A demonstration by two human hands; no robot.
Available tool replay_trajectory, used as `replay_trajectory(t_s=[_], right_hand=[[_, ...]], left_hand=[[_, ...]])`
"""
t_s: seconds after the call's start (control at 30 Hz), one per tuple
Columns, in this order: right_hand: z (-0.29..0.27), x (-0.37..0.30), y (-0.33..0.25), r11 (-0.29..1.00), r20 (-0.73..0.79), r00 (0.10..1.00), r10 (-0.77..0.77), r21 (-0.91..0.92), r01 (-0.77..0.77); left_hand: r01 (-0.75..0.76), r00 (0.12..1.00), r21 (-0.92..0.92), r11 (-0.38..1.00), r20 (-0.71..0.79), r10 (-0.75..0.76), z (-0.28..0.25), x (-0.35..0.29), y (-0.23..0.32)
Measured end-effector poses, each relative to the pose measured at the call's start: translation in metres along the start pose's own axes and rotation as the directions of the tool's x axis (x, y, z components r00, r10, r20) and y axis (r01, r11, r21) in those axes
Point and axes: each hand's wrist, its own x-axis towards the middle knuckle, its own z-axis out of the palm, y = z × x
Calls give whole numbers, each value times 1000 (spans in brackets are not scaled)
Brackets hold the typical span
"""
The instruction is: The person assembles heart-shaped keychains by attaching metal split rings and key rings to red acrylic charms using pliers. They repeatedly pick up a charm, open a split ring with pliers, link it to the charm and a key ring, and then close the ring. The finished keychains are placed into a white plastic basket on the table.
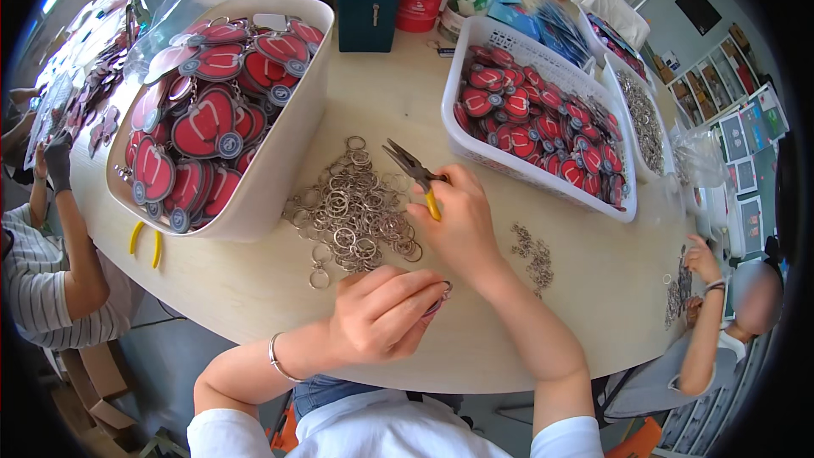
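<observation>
Near the table's front edge my left hand point(383, 312) is closed, its fingertips pinching a small dark charm point(436, 304) that is mostly hidden by the fingers. Further forward, my right hand point(459, 222) grips a pair of pliers point(421, 179) with yellow handles, the dark jaws pointing to the far left. Just left of the pliers lies a loose pile of metal key rings point(345, 214), some joined to short chains. To the right of my right forearm is a smaller heap of tiny metal links point(533, 258).
A tall white bin point(298, 131) of red keychain charms stands left, a white basket point(543, 176) of similar charms right. Yellow-handled pliers point(146, 242) lie by the bin. A green box point(367, 8) and red cup point(417, 2) stand behind. Co-workers sit left and right.
</observation>
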Motion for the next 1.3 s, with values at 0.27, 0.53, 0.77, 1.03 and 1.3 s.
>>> replay_trajectory(t_s=[0.27, 0.53, 0.77, 1.03, 1.3], right_hand=[[12, 3, 14, 991, 119, 986, 118, -80, -109], [-41, -5, -16, 980, -10, 992, 124, 155, -121], [-82, -22, -39, 938, 33, 995, 91, 333, -97], [-95, -32, -57, 928, 58, 995, 82, 361, -98], [-97, -35, -59, 914, 67, 994, 88, 392, -107]], left_hand=[[33, 999, -3, 999, 33, -33, 5, 0, 3], [263, 965, -175, 949, 44, -259, 10, -4, 3], [465, 882, -312, 829, 83, -464, 11, -1, 7], [389, 916, -327, 861, 43, -398, 11, -2, 8], [343, 933, -369, 864, 24, -360, 8, 0, 8]])
